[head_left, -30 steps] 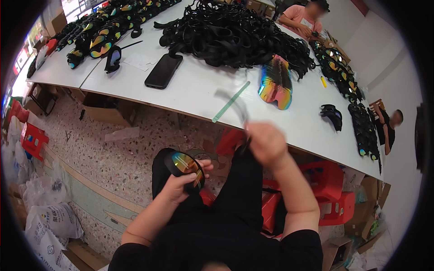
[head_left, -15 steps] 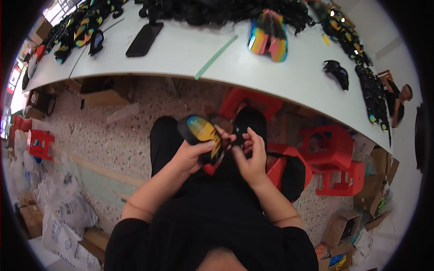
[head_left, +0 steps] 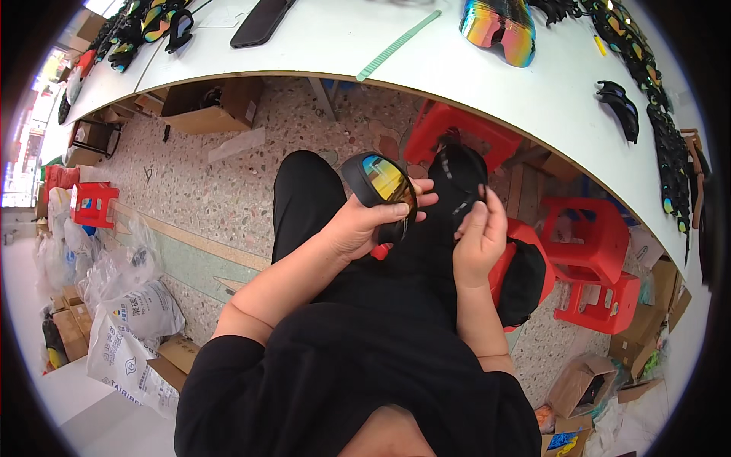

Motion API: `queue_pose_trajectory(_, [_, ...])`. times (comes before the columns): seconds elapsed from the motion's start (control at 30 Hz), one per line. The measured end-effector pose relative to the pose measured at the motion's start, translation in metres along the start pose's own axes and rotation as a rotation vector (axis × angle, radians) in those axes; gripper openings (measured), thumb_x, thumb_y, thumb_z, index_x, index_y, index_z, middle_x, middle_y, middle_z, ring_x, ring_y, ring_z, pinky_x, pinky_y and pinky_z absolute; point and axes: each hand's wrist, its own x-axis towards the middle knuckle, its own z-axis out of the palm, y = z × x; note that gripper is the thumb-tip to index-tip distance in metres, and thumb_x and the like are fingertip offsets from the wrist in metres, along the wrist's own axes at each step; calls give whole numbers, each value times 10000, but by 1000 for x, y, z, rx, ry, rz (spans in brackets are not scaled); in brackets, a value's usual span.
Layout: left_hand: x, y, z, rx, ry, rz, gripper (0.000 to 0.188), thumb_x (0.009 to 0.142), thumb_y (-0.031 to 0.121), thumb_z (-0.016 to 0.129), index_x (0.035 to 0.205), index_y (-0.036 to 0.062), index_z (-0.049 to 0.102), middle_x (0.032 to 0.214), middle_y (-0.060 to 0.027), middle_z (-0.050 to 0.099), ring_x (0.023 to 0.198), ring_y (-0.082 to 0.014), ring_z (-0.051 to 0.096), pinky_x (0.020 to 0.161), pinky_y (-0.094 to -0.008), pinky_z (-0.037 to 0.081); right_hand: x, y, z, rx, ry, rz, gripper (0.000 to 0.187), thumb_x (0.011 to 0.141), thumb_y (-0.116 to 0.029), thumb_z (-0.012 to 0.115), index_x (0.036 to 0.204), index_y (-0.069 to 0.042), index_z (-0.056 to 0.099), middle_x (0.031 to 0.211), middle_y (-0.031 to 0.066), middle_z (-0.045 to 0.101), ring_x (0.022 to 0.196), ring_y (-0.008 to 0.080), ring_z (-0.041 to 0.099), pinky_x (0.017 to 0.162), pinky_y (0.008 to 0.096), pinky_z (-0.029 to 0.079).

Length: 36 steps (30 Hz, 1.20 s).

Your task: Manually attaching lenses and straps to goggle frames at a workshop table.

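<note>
My left hand [head_left: 356, 227] is wrapped round a pair of goggles [head_left: 388, 180] with a black frame and an orange-blue mirrored lens. The thumb lies over the front and the other fingers pass behind. To the right, my right hand [head_left: 481, 236] is pinched closed on a thin dark curved strip [head_left: 448, 169], which stands out poorly against my black trouser leg. Its exact kind is hard to make out. The two hands are apart, above my lap. A little red [head_left: 380, 251] shows beneath the goggles.
The white table [head_left: 304, 57] curves across the front, bearing a dark phone [head_left: 261, 23], green tape [head_left: 400, 46], a large mirrored visor [head_left: 499, 32] and a black frame [head_left: 618, 110]. Red stools [head_left: 586, 240] stand to the right. Plastic bags [head_left: 141, 312] lie at left.
My right hand has drawn away to the right from the goggles, with the dark strip in its fingers. My left hand still holds the goggles. The whole view has shifted downward.
</note>
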Motion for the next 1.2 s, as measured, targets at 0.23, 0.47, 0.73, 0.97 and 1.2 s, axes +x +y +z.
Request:
queue_pose_trajectory(0.23, [2,-19,1,72,86,-106,309,841,42,685,1139,-5,617,1035,-91,675,927,-185,654,835,-317,530,-29,-6,13,-48,-235,-153,352,996,-56,514,1339,23,536,695,15,600,510,49,527,480,200,440])
queue_pose_trajectory(0.47, [1,-28,-5,102,62,-100,371,826,-9,693,1182,16,592,1061,-64,655,976,-164,633,864,-315,518,-27,11,13,-216,-209,-237,353,1022,-56,484,1366,9,530,664,-50,517,508,11,423,465,179,345])
queue_pose_trajectory(0.73, [-4,-21,-5,243,40,-23,433,800,-38,711,1205,23,569,1103,-78,646,1021,-184,641,908,-339,530,-32,-4,12,-137,-225,-54,339,969,0,547,1304,29,586,903,107,679,662,80,602,621,234,500])
queue_pose_trajectory(0.97, [-1,-18,-3,11,95,-80,355,829,27,690,1164,-18,580,1053,-118,661,928,-228,671,821,-366,575,-44,12,9,370,-297,296,429,977,-22,551,1393,11,454,899,14,604,688,52,541,620,195,465])
queue_pose_trajectory(1.2, [10,-16,-7,-23,26,-89,328,858,23,689,1174,4,603,1060,-77,674,901,-162,667,744,-298,561,-38,7,4,855,-393,820,160,1019,-173,521,1100,-35,514,995,78,609,833,172,647,773,333,554])
